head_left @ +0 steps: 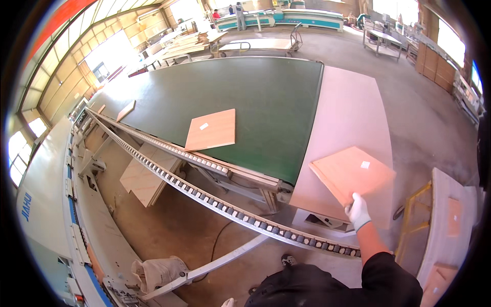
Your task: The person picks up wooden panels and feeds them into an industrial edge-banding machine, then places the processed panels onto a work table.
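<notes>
At right, one panel (348, 173) — in right grip (358, 211); one board (350, 107) beneath

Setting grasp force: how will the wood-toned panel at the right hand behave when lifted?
The panel is probably stiff: it looks flat. It may tip if lifted there, since the right hand grips only its near edge. Rolling seems unlikely, given straight edges.

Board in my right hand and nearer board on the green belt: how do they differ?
Your right hand grips the held board; no hand touches the belt board. The held board is above a pale tabletop, the belt board on the belt. The held board appears larger than the belt board. Both are tan, with white labels.
</notes>
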Action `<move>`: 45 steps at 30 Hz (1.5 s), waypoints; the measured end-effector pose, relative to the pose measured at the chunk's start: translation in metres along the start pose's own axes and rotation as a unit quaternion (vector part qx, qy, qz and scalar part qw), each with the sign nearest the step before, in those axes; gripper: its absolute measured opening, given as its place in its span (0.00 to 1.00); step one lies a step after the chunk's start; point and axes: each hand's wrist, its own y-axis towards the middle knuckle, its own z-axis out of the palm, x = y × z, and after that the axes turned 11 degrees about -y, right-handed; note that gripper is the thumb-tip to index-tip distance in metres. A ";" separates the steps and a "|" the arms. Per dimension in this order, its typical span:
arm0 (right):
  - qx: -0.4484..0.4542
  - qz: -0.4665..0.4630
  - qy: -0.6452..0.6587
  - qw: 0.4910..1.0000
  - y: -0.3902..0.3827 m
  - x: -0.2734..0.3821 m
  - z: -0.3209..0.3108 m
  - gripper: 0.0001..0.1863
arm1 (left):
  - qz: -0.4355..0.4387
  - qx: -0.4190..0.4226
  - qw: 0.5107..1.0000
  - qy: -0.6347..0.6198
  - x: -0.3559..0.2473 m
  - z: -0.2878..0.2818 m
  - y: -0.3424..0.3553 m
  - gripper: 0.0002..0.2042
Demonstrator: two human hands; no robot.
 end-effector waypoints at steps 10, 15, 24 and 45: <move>0.170 -0.237 -0.100 0.951 -0.196 0.091 0.028 0.22 | 0.074 0.195 0.856 -0.472 -0.129 0.004 0.028 0.27; 0.445 -0.158 -0.078 0.878 -0.219 0.096 0.089 0.31 | 0.148 0.406 0.724 -0.538 -0.270 -0.014 -0.019 0.37; 0.563 0.101 -0.193 0.797 -0.236 -0.014 0.282 0.34 | 0.268 0.155 0.770 -0.558 -0.215 -0.098 -0.063 0.21; 0.390 0.306 -0.357 0.791 -0.238 -0.210 0.287 0.23 | 0.280 -0.415 0.317 -0.805 0.100 -0.112 -0.234 0.09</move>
